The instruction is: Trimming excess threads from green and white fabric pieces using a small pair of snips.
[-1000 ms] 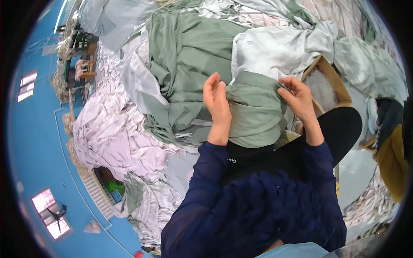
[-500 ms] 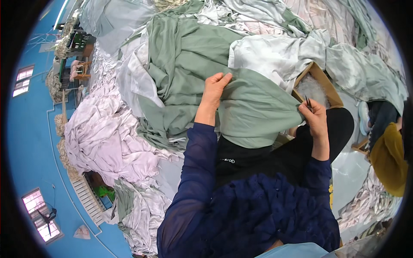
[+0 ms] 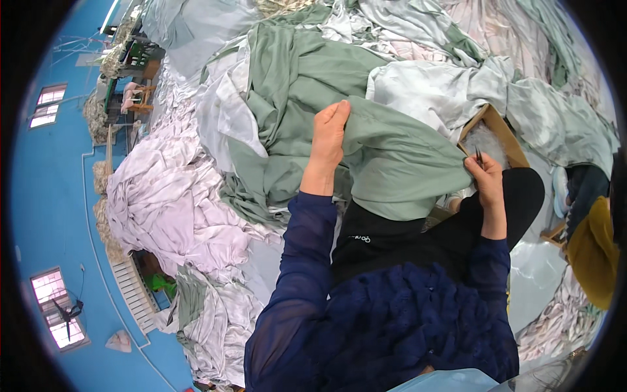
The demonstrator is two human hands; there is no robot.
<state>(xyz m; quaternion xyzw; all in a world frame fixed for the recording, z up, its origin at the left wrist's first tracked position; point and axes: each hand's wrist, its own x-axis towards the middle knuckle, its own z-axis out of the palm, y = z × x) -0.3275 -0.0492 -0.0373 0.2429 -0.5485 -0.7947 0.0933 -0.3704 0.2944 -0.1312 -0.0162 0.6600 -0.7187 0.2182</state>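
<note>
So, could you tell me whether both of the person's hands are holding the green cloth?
Yes, the left hand grips the green cloth at its upper edge, and the right hand pinches its other edge beside the cardboard box.

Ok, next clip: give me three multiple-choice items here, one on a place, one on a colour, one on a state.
1. Where is the open brown cardboard box?
A. by the right hand
B. beside the pale lilac cloth heap
C. on the lap

2. What colour is the held sheet of fabric?
A. lilac
B. sage green
C. yellow

3. How is the left hand?
A. empty
B. flat on the floor
C. gripping the fabric's edge

Answers: 1 A, the box lies just beyond that hand; 2 B, it is muted green; 3 C, fingers close over the edge.
</note>
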